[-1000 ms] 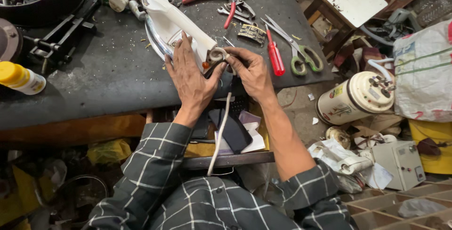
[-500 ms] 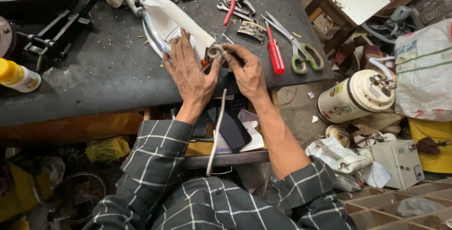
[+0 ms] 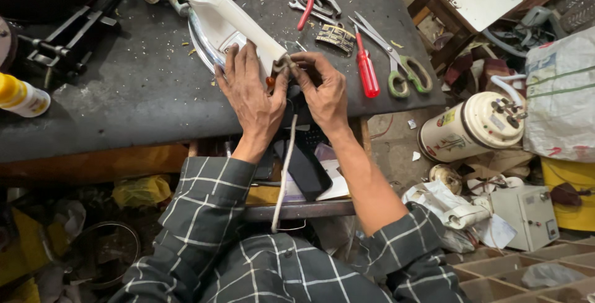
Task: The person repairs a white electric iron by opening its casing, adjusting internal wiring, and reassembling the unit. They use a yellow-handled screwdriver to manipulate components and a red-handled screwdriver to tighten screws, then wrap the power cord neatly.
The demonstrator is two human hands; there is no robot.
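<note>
Dark workbench (image 3: 142,92) fills the upper left. White electric iron (image 3: 229,21) lies on it w/ its rear end toward the person. Left hand (image 3: 251,92) rests flat on the iron's rear, fingers spread, thumb pressed at the cord entry. Right hand (image 3: 322,89), just right of the iron's rear, has fingers curled & pinched on a small metal fitting (image 3: 284,64) there. White cord (image 3: 286,166) hangs down from that spot. Scissors (image 3: 396,61), then red screwdriver (image 3: 367,67), lie right of the iron.
</note>
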